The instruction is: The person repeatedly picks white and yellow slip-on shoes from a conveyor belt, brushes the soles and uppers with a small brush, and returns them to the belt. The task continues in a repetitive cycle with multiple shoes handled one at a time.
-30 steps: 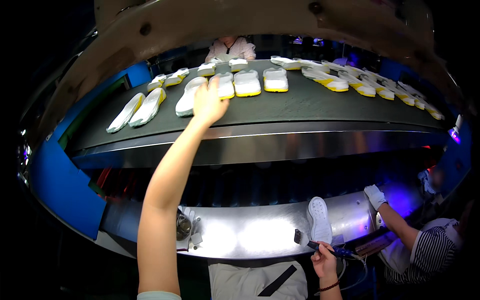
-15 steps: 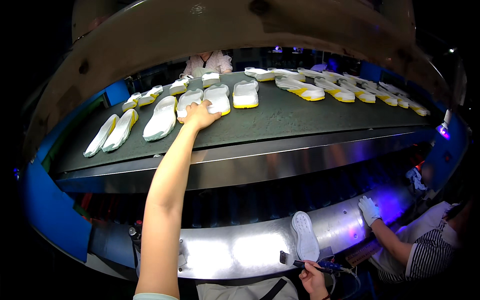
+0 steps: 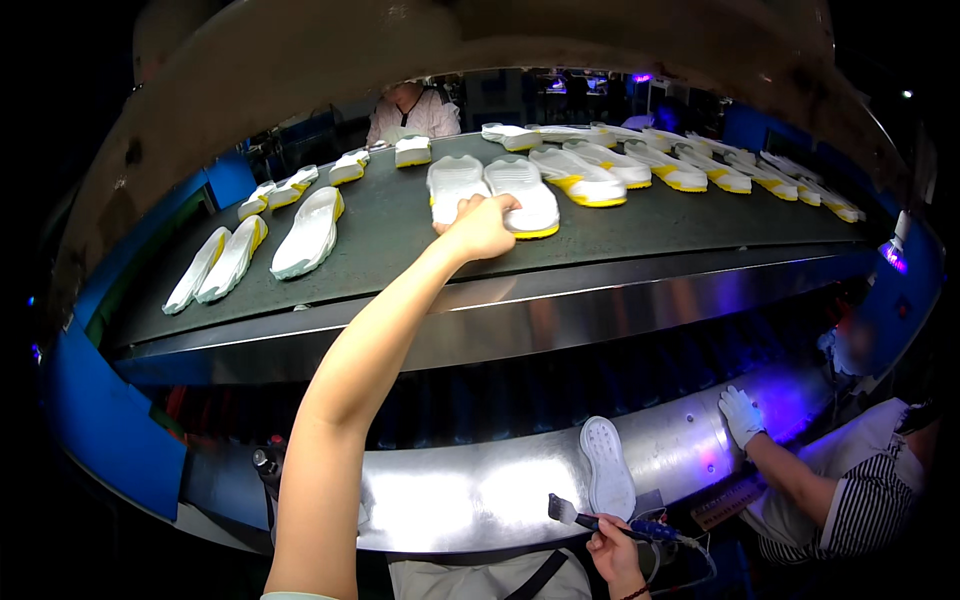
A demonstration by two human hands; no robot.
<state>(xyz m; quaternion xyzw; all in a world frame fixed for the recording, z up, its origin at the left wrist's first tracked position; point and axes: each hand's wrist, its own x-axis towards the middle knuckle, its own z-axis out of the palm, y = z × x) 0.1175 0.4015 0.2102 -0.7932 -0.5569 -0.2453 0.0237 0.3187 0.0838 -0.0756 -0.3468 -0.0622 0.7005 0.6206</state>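
My left hand (image 3: pixel 480 230) reaches far over the dark belt (image 3: pixel 385 255). Its fingers are closed over the near part of a pair of white shoe soles, the left sole (image 3: pixel 458 178) and the right sole (image 3: pixel 532 205), the latter with a yellow edge. Low in the picture, my right hand (image 3: pixel 614 553) is wrapped round the dark handle of a flat brush (image 3: pixel 562 509), bristles pointing left. Just beyond the brush, another white shoe sole (image 3: pixel 607 468) lies on the shiny metal ledge (image 3: pixel 450 500).
More soles (image 3: pixel 308 232) lie at the belt's left, and a dense row of yellow-edged soles (image 3: pixel 665 168) at its right. A co-worker's gloved hand (image 3: pixel 740 416) rests on the ledge at right. Another person (image 3: pixel 415 115) is across the belt. A curved hood (image 3: pixel 480 40) hangs overhead.
My left hand has moved right along the belt, and the two soles under it have shifted right with it, close to the right-hand row. My right hand still holds the brush, slightly farther left.
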